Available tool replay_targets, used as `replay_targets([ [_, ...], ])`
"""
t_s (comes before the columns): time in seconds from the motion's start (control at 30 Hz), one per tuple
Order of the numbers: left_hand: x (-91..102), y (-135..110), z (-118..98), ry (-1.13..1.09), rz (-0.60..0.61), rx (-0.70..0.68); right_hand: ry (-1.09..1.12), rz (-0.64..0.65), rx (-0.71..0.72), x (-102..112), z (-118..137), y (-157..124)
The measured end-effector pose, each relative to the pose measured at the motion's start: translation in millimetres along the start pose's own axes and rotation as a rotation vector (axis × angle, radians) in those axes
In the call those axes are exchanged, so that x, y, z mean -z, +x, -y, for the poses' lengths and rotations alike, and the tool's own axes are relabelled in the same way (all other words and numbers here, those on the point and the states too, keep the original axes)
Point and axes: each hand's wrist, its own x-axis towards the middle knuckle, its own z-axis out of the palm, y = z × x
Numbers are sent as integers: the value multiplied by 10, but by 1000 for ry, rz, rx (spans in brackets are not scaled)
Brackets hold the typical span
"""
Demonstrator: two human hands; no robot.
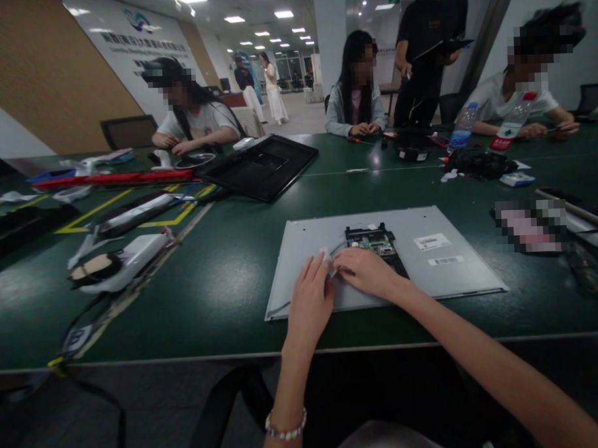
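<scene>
A grey metal panel (428, 272), the back of a flat screen, lies face down on the green table (222, 279) in front of me. A dark circuit board (375, 242) sits in its middle, with thin wires running off to the left. My left hand (309, 302) rests on the panel's near edge, fingers together by a small pale tab or cable end. My right hand (367, 270) lies beside it, just below the board, fingertips pinching the same small piece. What exactly the fingers hold is too small to tell.
A black monitor shell (262, 165) lies further back. White and black plastic parts (118, 263) and a red strip (111, 180) lie at left. Water bottles (462, 127), black gear (478, 162) and a cable sit at the right. Several people sit or stand across the table.
</scene>
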Motion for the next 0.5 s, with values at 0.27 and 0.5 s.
replay_targets([
  [0.27,9,-14,-23,62,50,-8,8,13,23,-5,37,-8],
  [0.5,-5,-14,-23,86,87,16,-53,43,140,51,90,-33],
])
